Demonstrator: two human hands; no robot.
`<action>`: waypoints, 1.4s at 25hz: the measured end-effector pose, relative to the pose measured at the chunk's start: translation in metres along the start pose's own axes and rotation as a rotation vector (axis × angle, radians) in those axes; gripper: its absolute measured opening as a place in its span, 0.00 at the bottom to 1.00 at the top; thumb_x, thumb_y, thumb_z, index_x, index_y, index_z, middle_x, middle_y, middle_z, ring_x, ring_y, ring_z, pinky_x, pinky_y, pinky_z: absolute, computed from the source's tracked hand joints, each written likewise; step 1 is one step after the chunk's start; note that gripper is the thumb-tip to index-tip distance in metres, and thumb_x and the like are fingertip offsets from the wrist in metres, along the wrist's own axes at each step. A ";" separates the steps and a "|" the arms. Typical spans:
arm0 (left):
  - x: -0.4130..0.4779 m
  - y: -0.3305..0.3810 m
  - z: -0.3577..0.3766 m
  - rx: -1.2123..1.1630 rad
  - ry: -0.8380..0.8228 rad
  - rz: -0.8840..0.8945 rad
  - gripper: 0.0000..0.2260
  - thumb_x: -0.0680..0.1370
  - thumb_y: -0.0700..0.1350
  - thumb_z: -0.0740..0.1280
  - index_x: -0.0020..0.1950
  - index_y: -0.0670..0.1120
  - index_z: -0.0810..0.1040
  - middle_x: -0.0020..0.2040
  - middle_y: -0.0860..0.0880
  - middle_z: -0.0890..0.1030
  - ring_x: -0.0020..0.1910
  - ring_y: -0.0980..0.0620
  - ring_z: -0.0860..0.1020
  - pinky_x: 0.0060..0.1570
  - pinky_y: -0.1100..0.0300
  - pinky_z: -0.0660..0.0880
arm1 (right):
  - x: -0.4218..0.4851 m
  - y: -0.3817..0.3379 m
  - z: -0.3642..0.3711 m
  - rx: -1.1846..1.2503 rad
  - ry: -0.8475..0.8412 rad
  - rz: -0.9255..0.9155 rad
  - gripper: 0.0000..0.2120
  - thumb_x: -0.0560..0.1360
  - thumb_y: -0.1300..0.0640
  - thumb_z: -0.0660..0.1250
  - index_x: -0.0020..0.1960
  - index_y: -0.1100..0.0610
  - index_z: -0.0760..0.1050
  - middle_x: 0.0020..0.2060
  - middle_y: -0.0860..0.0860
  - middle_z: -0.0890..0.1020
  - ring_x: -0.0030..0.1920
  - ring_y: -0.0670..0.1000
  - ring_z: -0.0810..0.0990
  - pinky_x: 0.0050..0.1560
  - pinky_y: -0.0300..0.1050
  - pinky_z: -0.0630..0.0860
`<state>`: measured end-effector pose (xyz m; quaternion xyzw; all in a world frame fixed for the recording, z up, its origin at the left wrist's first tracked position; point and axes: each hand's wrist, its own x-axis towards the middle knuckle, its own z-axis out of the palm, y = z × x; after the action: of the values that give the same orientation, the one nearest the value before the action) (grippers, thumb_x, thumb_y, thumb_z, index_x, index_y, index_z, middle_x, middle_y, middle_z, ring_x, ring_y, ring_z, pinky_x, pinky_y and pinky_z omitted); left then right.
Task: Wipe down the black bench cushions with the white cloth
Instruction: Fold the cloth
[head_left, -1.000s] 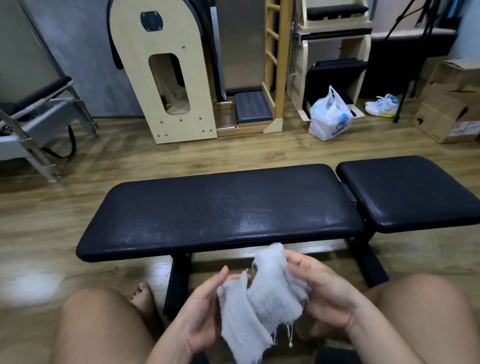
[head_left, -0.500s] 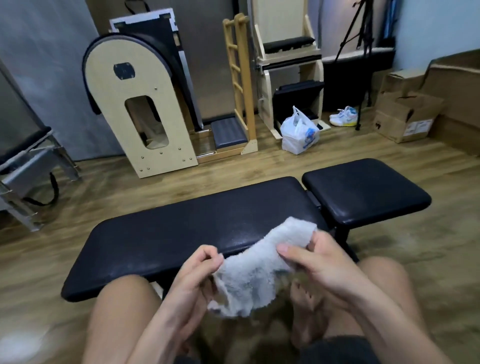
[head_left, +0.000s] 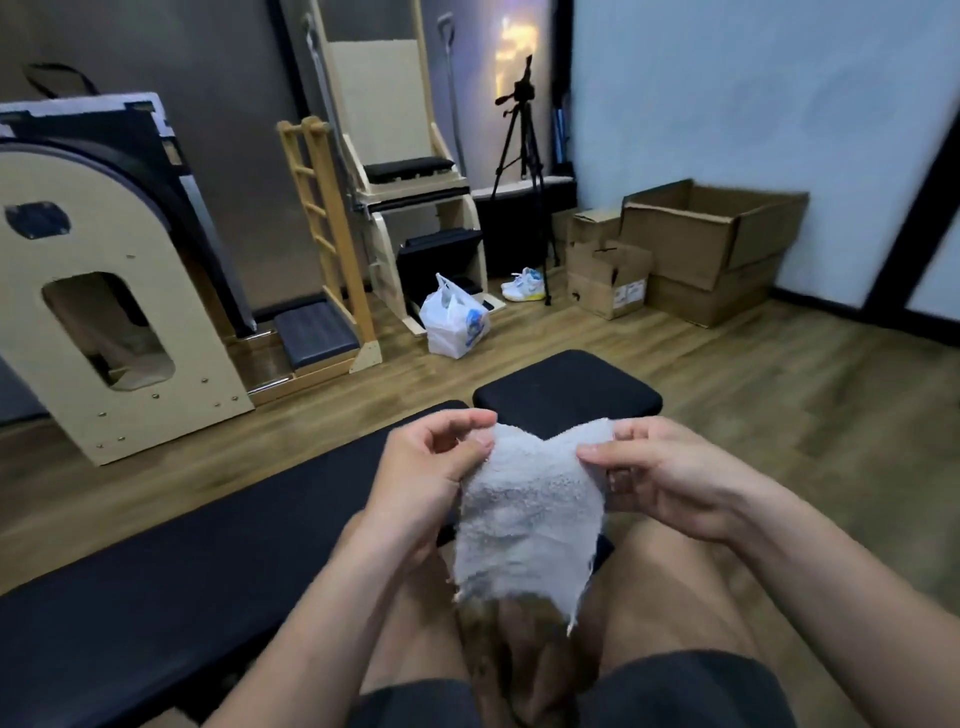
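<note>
— What colours do you get on your feed?
— I see a plain white cloth (head_left: 527, 509) before the long black cushion (head_left: 182, 561). Beyond that cushion: a smaller black cushion (head_left: 566, 387), brown wood-grain floor (head_left: 779, 415), a white bag (head_left: 453, 325) with blue print, tan cardboard boxes (head_left: 711, 244).
— And the shoe (head_left: 522, 285)?
— White, with a yellow sole, I make out.

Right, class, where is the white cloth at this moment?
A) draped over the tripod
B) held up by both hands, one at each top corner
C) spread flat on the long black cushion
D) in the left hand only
B: the left hand and the right hand each pinch a top corner of the white cloth, which hangs down between them.
</note>
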<state>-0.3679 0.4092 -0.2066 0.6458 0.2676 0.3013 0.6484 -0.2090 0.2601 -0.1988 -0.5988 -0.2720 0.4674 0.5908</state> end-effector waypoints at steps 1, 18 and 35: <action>0.007 0.008 0.008 0.045 -0.050 0.031 0.08 0.74 0.34 0.73 0.51 0.42 0.84 0.35 0.52 0.82 0.33 0.59 0.77 0.34 0.68 0.74 | -0.005 -0.009 -0.007 -0.052 0.092 -0.031 0.04 0.72 0.62 0.70 0.45 0.59 0.83 0.40 0.56 0.84 0.35 0.50 0.81 0.42 0.46 0.78; 0.094 0.176 0.181 0.639 -0.610 0.803 0.05 0.79 0.44 0.69 0.45 0.48 0.85 0.33 0.50 0.80 0.29 0.57 0.72 0.31 0.62 0.69 | -0.139 -0.157 -0.092 -1.067 1.011 -0.408 0.08 0.67 0.54 0.78 0.37 0.49 0.78 0.25 0.44 0.73 0.24 0.39 0.68 0.26 0.29 0.63; 0.023 0.103 0.365 0.363 -1.320 0.468 0.24 0.61 0.39 0.83 0.54 0.48 0.82 0.58 0.53 0.79 0.50 0.51 0.82 0.46 0.53 0.81 | -0.274 -0.118 -0.157 -0.332 1.075 0.091 0.26 0.66 0.68 0.75 0.61 0.55 0.78 0.57 0.55 0.78 0.58 0.50 0.77 0.58 0.43 0.74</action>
<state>-0.0883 0.1779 -0.0943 0.8311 -0.2794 -0.0697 0.4758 -0.1574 -0.0336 -0.0416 -0.8488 0.0235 0.0724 0.5233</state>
